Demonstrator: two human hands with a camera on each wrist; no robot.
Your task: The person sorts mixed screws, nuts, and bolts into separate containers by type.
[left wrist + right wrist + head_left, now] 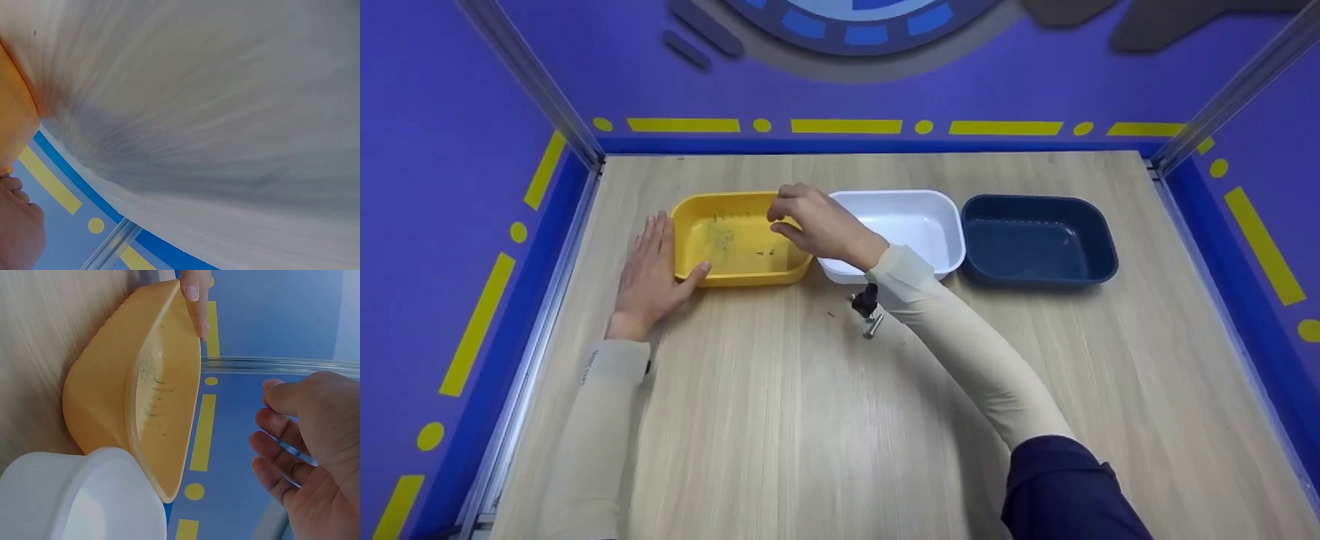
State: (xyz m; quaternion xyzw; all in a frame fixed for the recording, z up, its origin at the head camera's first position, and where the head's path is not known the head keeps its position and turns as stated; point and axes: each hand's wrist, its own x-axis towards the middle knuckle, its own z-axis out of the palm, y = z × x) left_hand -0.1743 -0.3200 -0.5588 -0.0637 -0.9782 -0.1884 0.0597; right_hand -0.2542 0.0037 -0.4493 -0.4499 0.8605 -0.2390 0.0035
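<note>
My left hand (649, 274) rests against the left end of a yellow bin (742, 280), fingers straight along its outer wall and thumb at the front corner. Inside the bin lie several small dark screws (147, 374), scattered over the bottom. My right hand (817, 221) hangs above the bin's right end, near the white bin (904, 225). Its fingers (279, 455) are loosely bent, and nothing shows between thumb and fingertips in the right wrist view. In the left wrist view, only the knuckles of the left hand (21, 225) appear beside the yellow wall.
A dark blue bin (1039, 274) stands right of the white one, all three in a row. On the wooden table (840, 435), in front of the white bin, lie a black knob-like part (865, 300), a silver bolt (874, 327) and a tiny screw (831, 314). Blue panels enclose the table.
</note>
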